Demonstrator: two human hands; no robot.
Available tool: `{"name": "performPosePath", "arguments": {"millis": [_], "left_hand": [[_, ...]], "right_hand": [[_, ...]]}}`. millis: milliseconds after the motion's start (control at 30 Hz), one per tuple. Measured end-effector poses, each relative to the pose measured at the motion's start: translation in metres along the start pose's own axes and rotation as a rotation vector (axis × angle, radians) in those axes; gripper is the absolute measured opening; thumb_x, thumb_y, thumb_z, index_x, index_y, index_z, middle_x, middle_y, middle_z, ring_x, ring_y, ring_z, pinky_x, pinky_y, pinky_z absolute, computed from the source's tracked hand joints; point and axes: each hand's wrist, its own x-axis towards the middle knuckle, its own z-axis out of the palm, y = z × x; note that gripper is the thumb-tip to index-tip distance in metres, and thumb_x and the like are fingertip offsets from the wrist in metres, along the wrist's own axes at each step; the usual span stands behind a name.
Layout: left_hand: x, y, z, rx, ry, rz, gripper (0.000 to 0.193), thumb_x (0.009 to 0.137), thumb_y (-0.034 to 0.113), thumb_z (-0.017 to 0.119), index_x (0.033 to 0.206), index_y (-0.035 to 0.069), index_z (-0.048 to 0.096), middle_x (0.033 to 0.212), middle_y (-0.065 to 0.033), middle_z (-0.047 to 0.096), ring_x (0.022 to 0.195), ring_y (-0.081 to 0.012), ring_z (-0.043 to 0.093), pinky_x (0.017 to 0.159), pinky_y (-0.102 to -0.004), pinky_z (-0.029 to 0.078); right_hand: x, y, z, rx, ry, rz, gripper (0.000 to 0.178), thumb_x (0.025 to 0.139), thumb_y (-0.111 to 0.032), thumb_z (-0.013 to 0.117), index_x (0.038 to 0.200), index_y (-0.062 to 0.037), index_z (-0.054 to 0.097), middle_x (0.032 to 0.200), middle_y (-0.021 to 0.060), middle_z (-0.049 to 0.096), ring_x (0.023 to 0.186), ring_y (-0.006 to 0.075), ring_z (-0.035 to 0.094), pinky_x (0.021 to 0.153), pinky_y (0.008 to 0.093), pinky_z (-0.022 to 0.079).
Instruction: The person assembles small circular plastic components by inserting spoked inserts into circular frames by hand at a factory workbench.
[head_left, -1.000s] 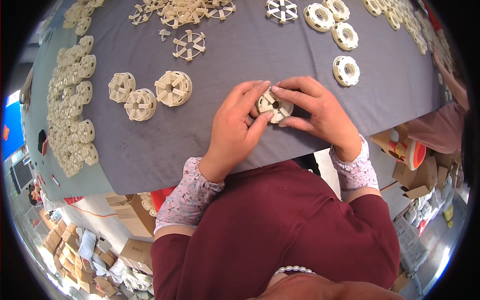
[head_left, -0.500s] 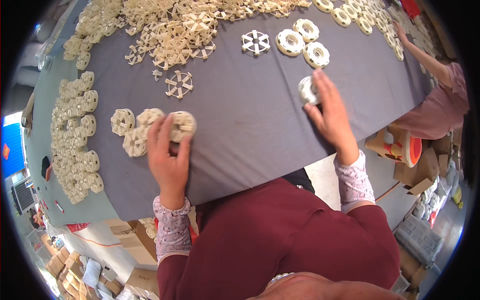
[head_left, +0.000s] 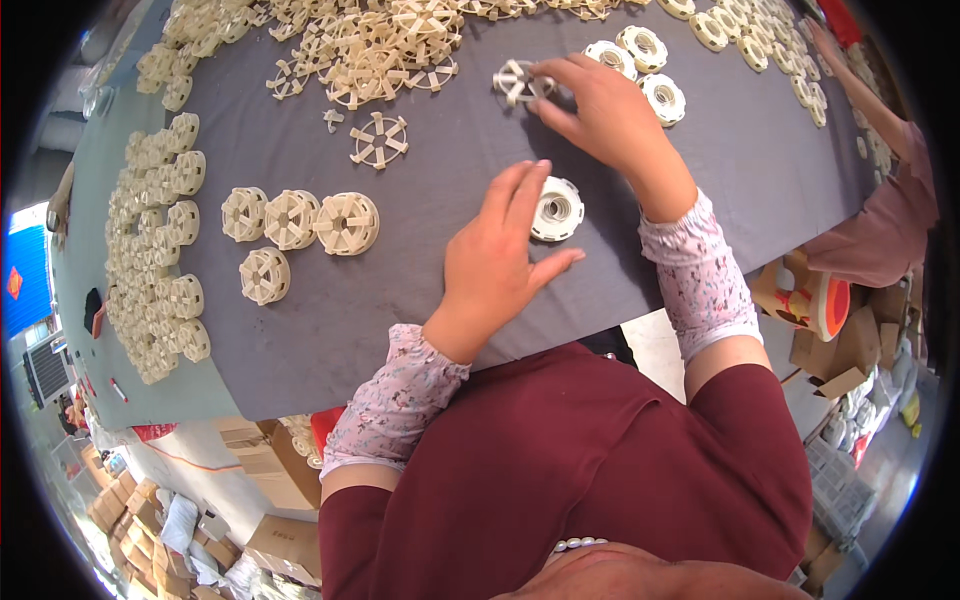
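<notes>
My left hand (head_left: 497, 255) is open beside a round white ring-shaped part (head_left: 557, 209) with a dark coil-like centre. Its fingers lie along the ring's left edge and its thumb stands out below. Whether they touch it I cannot tell. Farther off, my right hand (head_left: 612, 112) grips the right edge of a pale spoked ring (head_left: 516, 82) between thumb and fingers; the ring looks tilted. Just behind that hand sit three similar white rings (head_left: 663, 99), one partly covered. To the left stand several cream spoked discs (head_left: 347, 223).
A heap of loose cream spoked pieces (head_left: 390, 50) covers the far side of the grey cloth (head_left: 400, 300). Rows of assembled discs (head_left: 155, 260) line the left side. More rings (head_left: 755, 50) lie far right, near another person's arm (head_left: 870, 95). Cardboard boxes (head_left: 860, 350) stand below.
My left hand has let go of a cream disc and moved right to the white ring. That ring now sits farther left. My right hand has left it and taken hold of the spoked ring.
</notes>
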Motion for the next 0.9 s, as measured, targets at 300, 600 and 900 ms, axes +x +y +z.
{"name": "performPosePath", "arguments": {"millis": [300, 600, 900], "left_hand": [[-0.025, -0.003, -0.031, -0.198, -0.236, -0.090, 0.059, 0.080, 0.017, 0.090, 0.137, 0.012, 0.072, 0.139, -0.0051, 0.067, 0.081, -0.0134, 0.066, 0.070, -0.0282, 0.055], [-0.031, -0.009, -0.028, -0.271, -0.122, -0.171, 0.038, 0.080, 0.009, 0.089, 0.117, 0.012, 0.082, 0.128, -0.0042, 0.070, 0.070, -0.0073, 0.053, 0.066, -0.0247, 0.049], [-0.032, -0.009, -0.027, -0.298, -0.118, -0.129, 0.038, 0.080, 0.005, 0.088, 0.117, 0.011, 0.082, 0.126, -0.0041, 0.070, 0.072, -0.0074, 0.055, 0.067, -0.0241, 0.050]], "right_hand": [[-0.107, 0.000, -0.035, 0.265, -0.072, 0.274, 0.060, 0.082, -0.020, 0.088, 0.139, -0.0095, 0.070, 0.107, 0.0103, 0.070, 0.092, 0.0277, 0.070, 0.082, 0.0409, 0.058], [-0.107, 0.008, -0.028, 0.393, -0.033, 0.164, 0.059, 0.080, -0.013, 0.088, 0.135, -0.0047, 0.072, 0.118, 0.0082, 0.070, 0.084, 0.0193, 0.065, 0.077, 0.0337, 0.056], [-0.112, -0.015, -0.032, 0.512, -0.032, 0.012, 0.058, 0.077, -0.012, 0.087, 0.132, -0.0051, 0.074, 0.113, 0.0077, 0.071, 0.083, 0.0182, 0.066, 0.076, 0.0324, 0.056]]}}
